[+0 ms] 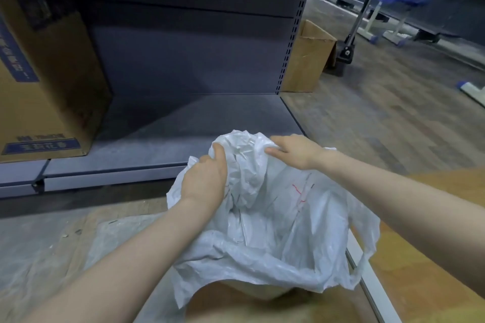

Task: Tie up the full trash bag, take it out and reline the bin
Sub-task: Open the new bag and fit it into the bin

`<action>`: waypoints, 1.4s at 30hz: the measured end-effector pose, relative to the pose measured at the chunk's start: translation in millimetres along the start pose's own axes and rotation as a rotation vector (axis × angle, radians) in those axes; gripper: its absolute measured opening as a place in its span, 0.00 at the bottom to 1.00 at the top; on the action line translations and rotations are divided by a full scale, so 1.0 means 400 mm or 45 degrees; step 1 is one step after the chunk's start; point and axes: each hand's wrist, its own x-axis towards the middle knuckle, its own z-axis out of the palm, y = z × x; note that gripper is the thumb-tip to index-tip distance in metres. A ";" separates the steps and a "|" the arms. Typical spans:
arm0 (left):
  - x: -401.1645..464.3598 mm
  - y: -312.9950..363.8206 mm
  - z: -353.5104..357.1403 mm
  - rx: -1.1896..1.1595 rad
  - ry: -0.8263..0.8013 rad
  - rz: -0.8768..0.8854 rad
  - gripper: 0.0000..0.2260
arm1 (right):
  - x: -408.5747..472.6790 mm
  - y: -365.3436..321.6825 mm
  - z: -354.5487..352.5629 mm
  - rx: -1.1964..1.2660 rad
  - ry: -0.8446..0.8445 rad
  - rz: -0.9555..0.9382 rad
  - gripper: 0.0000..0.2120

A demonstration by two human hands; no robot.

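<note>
Bag (pixel 275 217) gripped btwn both hands, far edge.

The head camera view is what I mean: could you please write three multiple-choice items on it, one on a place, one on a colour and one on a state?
1. Where does the large cardboard box with blue labels stand?
A. on the dark shelf, at far left
B. on the wooden floor, at right
C. inside the bag

2. What colour is the plastic bag?
A. black
B. white
C. green

3. How is the bag held?
A. by the left hand only
B. by neither hand
C. by both, the right hand too

Answers: 1 A, it rests on the shelf base; 2 B, translucent white film; 3 C, the fingers of both pinch its far edge.
</note>
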 end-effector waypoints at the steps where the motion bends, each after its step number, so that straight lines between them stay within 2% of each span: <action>1: -0.001 -0.001 0.000 -0.061 -0.057 0.032 0.32 | 0.009 0.004 -0.007 0.094 -0.059 0.000 0.19; 3: 0.017 0.010 0.022 -0.179 -0.005 -0.004 0.28 | 0.011 0.004 -0.015 0.214 -0.031 0.015 0.19; 4: 0.022 0.015 0.031 -0.216 0.056 0.026 0.27 | 0.003 0.005 -0.020 0.202 0.095 0.008 0.17; 7: 0.032 0.021 0.037 -0.278 0.133 -0.008 0.28 | -0.083 0.005 -0.030 0.053 0.746 0.082 0.23; 8: 0.032 0.015 0.041 -0.383 0.095 -0.032 0.28 | -0.125 0.004 -0.033 0.093 0.866 0.139 0.27; 9: 0.033 0.005 0.040 -0.511 0.055 -0.043 0.28 | -0.171 0.007 -0.027 0.190 0.832 0.249 0.32; 11: 0.040 -0.028 0.043 -0.799 -0.105 0.026 0.30 | -0.249 0.018 0.008 0.585 0.454 0.482 0.41; 12: 0.037 -0.050 0.042 -0.943 -0.209 0.099 0.31 | -0.275 0.018 0.028 0.812 0.266 0.529 0.41; 13: 0.033 -0.070 0.042 -1.076 -0.294 0.159 0.32 | -0.290 0.015 0.047 1.027 0.142 0.523 0.38; 15: 0.024 -0.093 0.042 -1.234 -0.334 0.204 0.32 | -0.290 0.012 0.073 1.251 0.078 0.525 0.30; 20: -0.030 -0.019 0.036 -1.219 -0.257 0.001 0.31 | -0.222 0.071 0.048 1.098 0.177 0.512 0.28; 23: -0.077 0.049 0.017 -1.251 -0.210 0.050 0.32 | -0.242 0.089 -0.005 1.076 0.098 0.513 0.22; 26: -0.071 0.073 -0.004 -1.256 -0.210 -0.034 0.24 | -0.257 0.106 -0.019 1.086 0.102 0.524 0.22; 29: -0.046 0.062 -0.005 -0.970 0.073 -0.121 0.20 | -0.272 0.107 0.000 1.087 0.154 0.607 0.29; 30: -0.042 0.056 0.004 -0.969 0.135 -0.152 0.20 | -0.279 0.101 0.009 1.091 0.146 0.597 0.31; 32: -0.040 0.046 0.020 -1.187 0.042 -0.168 0.19 | -0.292 0.088 0.023 1.075 0.161 0.552 0.32; 34: -0.042 0.039 0.031 -1.571 -0.233 -0.100 0.21 | -0.297 0.080 0.027 1.071 0.178 0.524 0.31; 36: -0.042 0.043 0.030 -1.803 -0.375 -0.048 0.23 | -0.297 0.083 0.023 1.050 0.144 0.503 0.30; 42: -0.062 0.083 0.013 -1.609 -0.349 -0.016 0.20 | -0.301 0.111 0.014 0.813 0.091 0.517 0.33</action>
